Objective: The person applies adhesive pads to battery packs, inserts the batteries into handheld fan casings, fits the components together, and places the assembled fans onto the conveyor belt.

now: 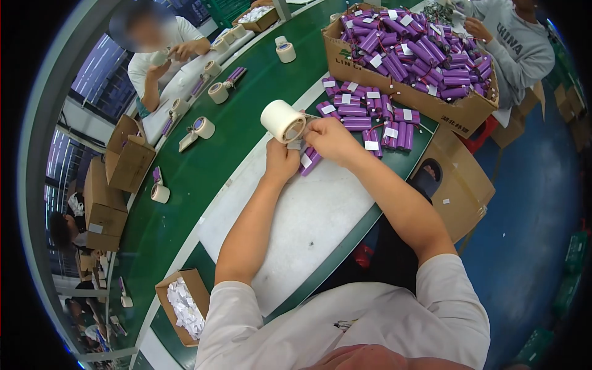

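Left hand [280, 161] pinches a purple battery pack [309, 160] near the desk's [308, 228] far edge; right hand [330, 139] grips the tape roll [282, 121], whose strip could wrinkle if pulled askew.

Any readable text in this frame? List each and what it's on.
"HINA": chest of the grey sweatshirt on the person at upper right, start hidden.
"LIN L": front wall of the cardboard box, cut off.
Chinese characters on that box's side: too blurred.
White labels on purple battery packs: unreadable.

Purple battery pack [310, 160] flat on the white mat, cream tape roll [283, 121] on edge just above it
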Tool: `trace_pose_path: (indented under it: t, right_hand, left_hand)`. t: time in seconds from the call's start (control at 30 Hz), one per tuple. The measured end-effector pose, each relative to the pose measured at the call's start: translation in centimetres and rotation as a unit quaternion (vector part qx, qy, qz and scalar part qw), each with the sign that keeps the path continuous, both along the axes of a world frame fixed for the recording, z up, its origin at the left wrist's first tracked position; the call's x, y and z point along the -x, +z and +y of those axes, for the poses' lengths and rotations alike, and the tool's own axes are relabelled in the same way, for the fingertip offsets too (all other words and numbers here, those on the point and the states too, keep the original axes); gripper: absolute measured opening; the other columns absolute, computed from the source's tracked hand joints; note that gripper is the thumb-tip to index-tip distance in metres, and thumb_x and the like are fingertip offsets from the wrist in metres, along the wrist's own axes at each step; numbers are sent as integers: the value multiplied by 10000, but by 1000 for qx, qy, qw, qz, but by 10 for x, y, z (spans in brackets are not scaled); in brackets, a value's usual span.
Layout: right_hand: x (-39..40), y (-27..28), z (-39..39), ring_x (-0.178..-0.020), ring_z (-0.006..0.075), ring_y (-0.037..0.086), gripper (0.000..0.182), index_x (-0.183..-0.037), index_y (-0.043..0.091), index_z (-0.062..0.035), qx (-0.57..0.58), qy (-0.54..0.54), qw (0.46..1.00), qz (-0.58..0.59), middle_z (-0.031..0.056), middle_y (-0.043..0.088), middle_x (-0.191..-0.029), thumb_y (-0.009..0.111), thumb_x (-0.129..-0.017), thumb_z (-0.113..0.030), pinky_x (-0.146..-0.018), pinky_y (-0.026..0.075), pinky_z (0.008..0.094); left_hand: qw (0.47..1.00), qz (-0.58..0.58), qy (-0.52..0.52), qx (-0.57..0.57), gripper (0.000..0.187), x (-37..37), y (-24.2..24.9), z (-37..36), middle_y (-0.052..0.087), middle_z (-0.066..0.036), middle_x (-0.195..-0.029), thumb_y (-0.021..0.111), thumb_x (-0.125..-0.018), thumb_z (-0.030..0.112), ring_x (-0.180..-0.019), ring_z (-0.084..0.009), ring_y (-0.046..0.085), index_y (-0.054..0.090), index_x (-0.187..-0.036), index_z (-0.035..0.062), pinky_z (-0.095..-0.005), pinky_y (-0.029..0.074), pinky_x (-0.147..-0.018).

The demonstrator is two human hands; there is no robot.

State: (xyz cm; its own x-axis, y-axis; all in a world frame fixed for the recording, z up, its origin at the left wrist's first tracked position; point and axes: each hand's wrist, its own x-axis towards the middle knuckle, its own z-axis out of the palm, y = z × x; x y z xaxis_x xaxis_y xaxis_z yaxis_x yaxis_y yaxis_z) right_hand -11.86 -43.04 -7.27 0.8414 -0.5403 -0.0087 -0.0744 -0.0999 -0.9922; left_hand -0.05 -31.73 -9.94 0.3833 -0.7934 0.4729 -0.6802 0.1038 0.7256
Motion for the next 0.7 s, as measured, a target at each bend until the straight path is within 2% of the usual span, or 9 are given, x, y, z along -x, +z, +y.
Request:
trace_pose_path:
  t: [0.17,0.2,0.27,0.33,0.37,0.4,0.47,0.53,0.7]
  right_hand:
    - [1,-5,-19,-577,80,490,107,-827,658,1,-158,73,985,-6,32,617,-718,581,-848,-70,-502,350,244]
    - [-1,-8,-20,-578,64,479,93,-844,655,-15,-188,82,979,1,25,615,-724,587,-856,-77,-495,330,228]
    - [-6,-7,-19,-584,98,505,109,-888,637,4,-89,88,992,-19,32,619,-760,635,-847,-97,-518,393,263]
    - [-7,-4,-16,-607,117,532,152,-905,629,13,53,77,993,-73,48,624,-777,668,-838,-118,-549,436,286]
    - [-6,4,-9,-673,176,588,246,-885,603,15,196,-10,975,-106,92,624,-796,740,-791,-166,-620,482,324]
    - [-5,2,-4,-690,191,598,269,-876,595,11,227,-25,970,-86,104,623,-797,758,-771,-176,-629,485,328]
    - [-4,-15,0,-726,222,619,318,-857,579,4,280,-73,956,-43,129,620,-799,792,-731,-195,-648,490,338]
    - [-6,-28,7,-728,257,622,366,-832,554,-3,239,-77,967,-27,136,615,-797,825,-681,-197,-655,496,357]
    - [-6,-23,2,-712,212,656,344,-866,576,10,89,-41,993,-61,125,654,-785,820,-689,-156,-650,512,339]
  left_hand:
    - [994,-25,31,-100,353,-5,-5,-4,674,-154,-1147,423,-917,48,-1057,-250,644,613,-1213,21,-347,482,-914]
    - [995,-15,51,-79,308,-4,-8,-2,676,-176,-1060,446,-895,53,-987,-293,653,619,-1146,14,-368,493,-874]
    - [995,-1,95,-27,223,1,-9,-4,682,-221,-885,494,-849,63,-849,-377,670,632,-1013,-1,-412,516,-794]
    - [979,161,125,31,239,4,-4,-14,645,-166,-1047,466,-947,102,-938,-318,653,553,-1158,31,-398,531,-809]
    - [952,270,123,75,246,6,1,-16,620,-147,-1096,453,-969,111,-967,-300,642,525,-1195,46,-392,536,-813]
    - [914,373,114,113,255,5,7,-17,596,-128,-1145,439,-991,119,-995,-282,631,497,-1232,60,-386,540,-817]
    - [873,458,87,141,277,-1,12,-15,520,-74,-1209,420,-1017,124,-1059,-232,580,425,-1293,111,-399,536,-851]
    - [838,509,28,196,268,-7,3,-10,528,-64,-1194,441,-1019,152,-1056,-218,571,425,-1285,122,-413,527,-850]
    - [843,494,43,208,251,-4,11,-14,536,-35,-1172,448,-1024,194,-1005,-185,560,439,-1269,143,-409,507,-839]
